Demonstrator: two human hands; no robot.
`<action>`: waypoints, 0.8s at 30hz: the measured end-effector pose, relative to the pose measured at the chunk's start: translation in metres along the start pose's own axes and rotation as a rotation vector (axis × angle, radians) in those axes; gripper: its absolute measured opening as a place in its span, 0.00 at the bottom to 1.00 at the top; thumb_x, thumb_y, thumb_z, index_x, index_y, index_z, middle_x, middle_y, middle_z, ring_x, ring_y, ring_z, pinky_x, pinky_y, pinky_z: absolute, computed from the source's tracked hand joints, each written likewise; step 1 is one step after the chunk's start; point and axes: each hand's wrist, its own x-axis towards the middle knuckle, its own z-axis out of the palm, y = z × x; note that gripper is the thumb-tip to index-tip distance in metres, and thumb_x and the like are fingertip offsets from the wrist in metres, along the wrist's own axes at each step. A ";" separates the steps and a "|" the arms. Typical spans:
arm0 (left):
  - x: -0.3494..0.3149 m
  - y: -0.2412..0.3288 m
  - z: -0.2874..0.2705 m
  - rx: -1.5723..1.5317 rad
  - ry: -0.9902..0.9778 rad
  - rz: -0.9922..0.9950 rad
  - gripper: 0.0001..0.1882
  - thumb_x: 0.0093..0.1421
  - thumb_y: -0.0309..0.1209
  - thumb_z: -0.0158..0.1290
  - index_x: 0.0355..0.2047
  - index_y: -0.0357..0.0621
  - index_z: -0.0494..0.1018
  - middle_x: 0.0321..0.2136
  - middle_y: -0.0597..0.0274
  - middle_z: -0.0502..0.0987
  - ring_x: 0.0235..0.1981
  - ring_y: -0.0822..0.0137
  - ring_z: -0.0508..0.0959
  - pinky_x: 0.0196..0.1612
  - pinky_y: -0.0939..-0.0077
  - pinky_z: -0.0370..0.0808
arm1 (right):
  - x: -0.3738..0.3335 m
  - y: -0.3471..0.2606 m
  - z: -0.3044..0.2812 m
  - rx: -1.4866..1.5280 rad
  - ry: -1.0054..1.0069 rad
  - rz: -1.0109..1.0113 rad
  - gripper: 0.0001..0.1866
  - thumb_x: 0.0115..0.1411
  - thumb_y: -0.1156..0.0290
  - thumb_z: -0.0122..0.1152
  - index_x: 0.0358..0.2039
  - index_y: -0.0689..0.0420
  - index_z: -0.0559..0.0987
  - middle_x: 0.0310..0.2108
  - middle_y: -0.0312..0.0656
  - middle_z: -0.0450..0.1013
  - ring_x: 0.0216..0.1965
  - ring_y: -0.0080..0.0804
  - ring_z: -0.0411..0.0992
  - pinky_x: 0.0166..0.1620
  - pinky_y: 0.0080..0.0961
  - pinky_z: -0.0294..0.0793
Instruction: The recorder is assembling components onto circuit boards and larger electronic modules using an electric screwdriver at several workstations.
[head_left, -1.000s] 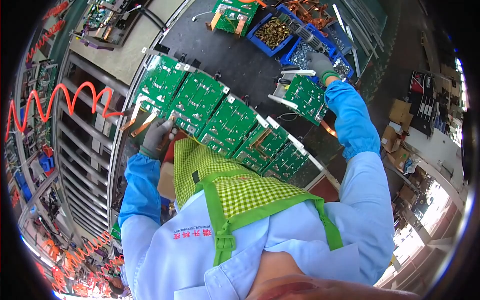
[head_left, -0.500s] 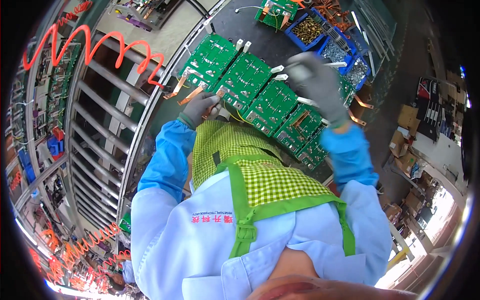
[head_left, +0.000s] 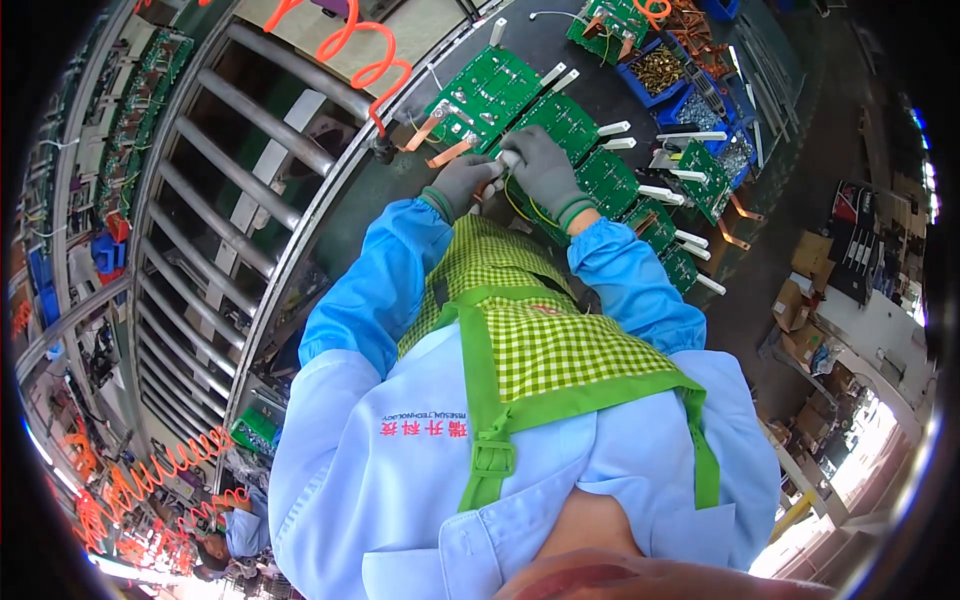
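Note:
In grey gloves, my left hand (head_left: 462,186) and my right hand (head_left: 546,166) meet at the near edge of a row of green circuit boards. Both have curled fingers pressed together, and what they pinch is too small and covered to make out. A green circuit board (head_left: 492,92) lies just beyond them, with a copper strip (head_left: 448,152) sticking out of its near corner beside my left hand. Under and past my right hand is another circuit board (head_left: 562,124), partly hidden. A yellow wire (head_left: 543,216) loops below my right wrist. White posts (head_left: 614,128) stand out from the boards' far edges.
Blue bins hold brass fasteners (head_left: 658,70) and silver screws (head_left: 702,112) at the far right. A separate circuit board (head_left: 706,180) sits before them. On the left, an orange coiled hose (head_left: 372,72) hangs near a roller conveyor (head_left: 232,240). A person (head_left: 245,528) shows at lower left.
My right hand has swung left from above the boards near the bins and joined my left hand. The view has shifted, so the boards appear farther right.

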 end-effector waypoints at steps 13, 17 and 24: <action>-0.015 0.012 0.011 0.008 -0.011 -0.028 0.11 0.60 0.33 0.51 0.41 0.44 0.71 0.27 0.69 0.75 0.20 0.83 0.71 0.21 0.85 0.72 | -0.016 0.002 0.006 0.003 0.110 -0.137 0.07 0.55 0.68 0.56 0.33 0.52 0.76 0.33 0.43 0.72 0.35 0.44 0.72 0.38 0.36 0.72; -0.013 0.009 0.009 0.026 0.044 -0.030 0.11 0.60 0.33 0.50 0.41 0.43 0.71 0.27 0.68 0.75 0.19 0.83 0.71 0.20 0.85 0.71 | -0.016 -0.002 0.005 -0.017 0.105 -0.076 0.07 0.54 0.68 0.57 0.33 0.54 0.77 0.34 0.41 0.73 0.36 0.42 0.73 0.39 0.33 0.73; -0.014 0.009 0.011 0.013 0.068 -0.016 0.09 0.60 0.32 0.49 0.38 0.42 0.72 0.27 0.68 0.75 0.18 0.82 0.71 0.19 0.86 0.70 | -0.014 0.000 -0.002 0.031 0.064 -0.242 0.07 0.53 0.69 0.58 0.32 0.55 0.78 0.34 0.41 0.73 0.36 0.41 0.73 0.39 0.33 0.73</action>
